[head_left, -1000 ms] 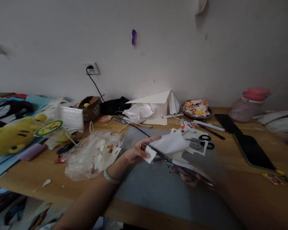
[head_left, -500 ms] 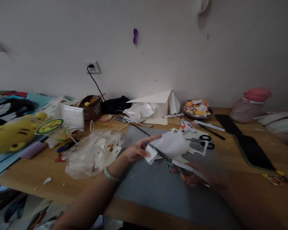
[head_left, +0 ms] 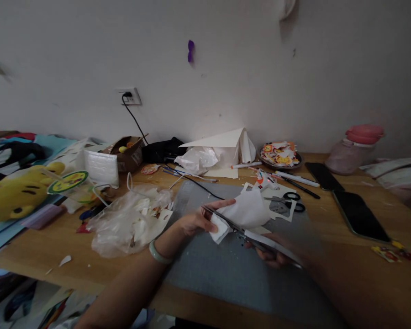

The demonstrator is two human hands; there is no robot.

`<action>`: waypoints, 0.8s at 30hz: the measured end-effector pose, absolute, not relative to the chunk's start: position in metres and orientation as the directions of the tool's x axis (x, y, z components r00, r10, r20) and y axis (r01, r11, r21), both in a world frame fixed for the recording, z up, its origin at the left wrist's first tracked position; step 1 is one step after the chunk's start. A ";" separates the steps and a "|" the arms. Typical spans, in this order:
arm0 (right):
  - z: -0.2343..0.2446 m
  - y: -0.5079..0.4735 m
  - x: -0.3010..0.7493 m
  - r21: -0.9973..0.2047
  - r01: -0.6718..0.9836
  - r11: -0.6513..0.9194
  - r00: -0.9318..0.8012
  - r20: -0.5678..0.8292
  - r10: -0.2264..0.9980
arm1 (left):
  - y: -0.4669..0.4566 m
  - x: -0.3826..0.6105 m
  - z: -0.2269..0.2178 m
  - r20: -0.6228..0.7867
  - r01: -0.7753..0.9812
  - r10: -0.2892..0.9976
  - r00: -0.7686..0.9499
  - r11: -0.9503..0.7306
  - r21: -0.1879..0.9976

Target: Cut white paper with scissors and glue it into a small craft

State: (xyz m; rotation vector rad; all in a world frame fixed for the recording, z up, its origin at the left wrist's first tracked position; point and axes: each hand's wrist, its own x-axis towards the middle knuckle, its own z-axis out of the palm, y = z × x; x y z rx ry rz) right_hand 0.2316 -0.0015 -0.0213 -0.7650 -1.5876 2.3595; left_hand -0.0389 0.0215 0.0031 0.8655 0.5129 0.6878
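My left hand (head_left: 200, 218) pinches a folded white sheet (head_left: 248, 208), soft-looking, either paper or cloth, above the grey cutting mat (head_left: 205, 274). A small flap of it hangs below my thumb. From the right, my right hand (head_left: 272, 256) is wrapped around the handles of large scissors (head_left: 238, 227). Their blades lie across the white sheet, close to my left fingers, and look nearly closed. Just behind, a smaller black-handled pair of scissors (head_left: 291, 201) rests on the mat among white paper offcuts (head_left: 287, 214).
Left of the mat lies a crumpled clear plastic bag (head_left: 133, 224). Behind are pens (head_left: 297, 178) and a bowl of stickers (head_left: 280, 155). Two phones (head_left: 361, 214) and a pink-lidded bottle (head_left: 356, 148) stand to the right. A black cable (head_left: 205, 188) crosses the mat's back edge.
The scissor blades have come closer together across the white sheet. The flap below my left thumb has swung slightly right and down. The view has shifted a little.
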 end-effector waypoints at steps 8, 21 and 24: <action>-0.012 -0.004 0.232 -0.868 0.051 -0.494 -0.855 -0.293 0.428 | 0.025 -0.037 0.001 -0.159 -0.230 0.686 0.710 0.440 0.868; -0.024 -0.004 0.239 -0.842 -0.188 -0.506 -0.847 -0.122 0.518 | 0.059 -0.075 -0.009 0.096 0.383 0.990 -0.102 -0.050 0.922; -0.028 -0.002 0.239 -0.813 -0.210 -0.543 -0.845 -0.128 0.519 | 0.058 -0.069 -0.001 0.067 0.291 0.986 -0.152 -0.020 0.956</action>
